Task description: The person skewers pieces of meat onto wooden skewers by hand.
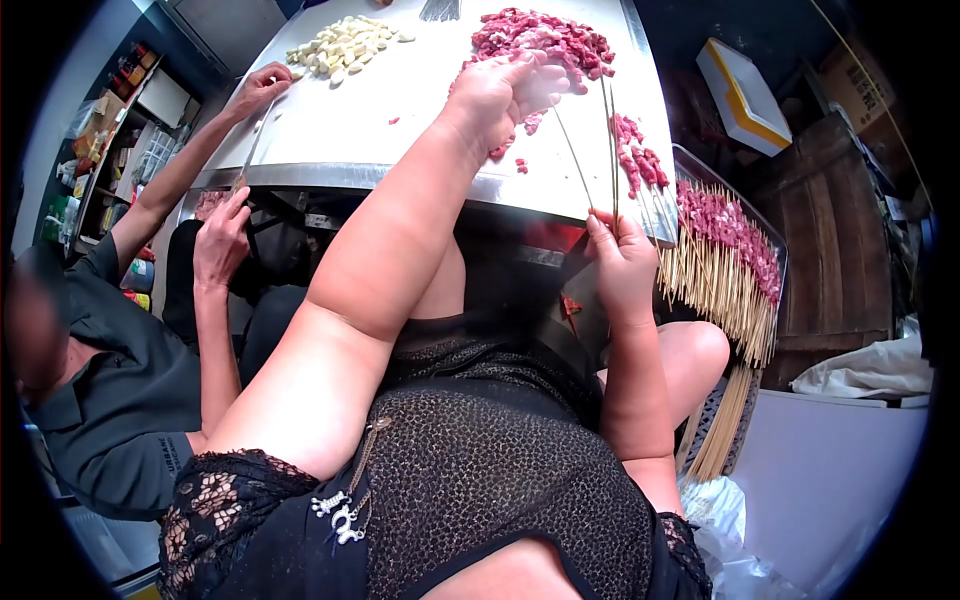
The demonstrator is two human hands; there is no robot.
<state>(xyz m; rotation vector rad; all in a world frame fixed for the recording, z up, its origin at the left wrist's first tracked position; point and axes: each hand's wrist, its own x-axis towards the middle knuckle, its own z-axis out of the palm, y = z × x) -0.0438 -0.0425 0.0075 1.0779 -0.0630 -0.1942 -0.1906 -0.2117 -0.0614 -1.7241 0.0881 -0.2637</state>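
My left hand (500, 100) reaches over the front of a pile of raw red meat pieces (545, 35) on the white table. Its fingers are curled together in bright glare, and what they hold, if anything, cannot be made out. My right hand (624, 265) is closed at the table's front edge around the lower ends of thin skewers (577, 160). One skewer slants up toward my left fingers, while others point almost straight up toward the pile. To the right of them, meat-loaded skewers (638, 155) lie at the table's right edge.
A tray of many loaded meat skewers (725, 240) stands right of the table (420, 150), with bare sticks (725, 425) below. Pale garlic-like cloves (345, 48) lie at the back left. At left, a co-worker's hands (222, 240) hold a skewer. A white-and-yellow box (742, 95) stands behind.
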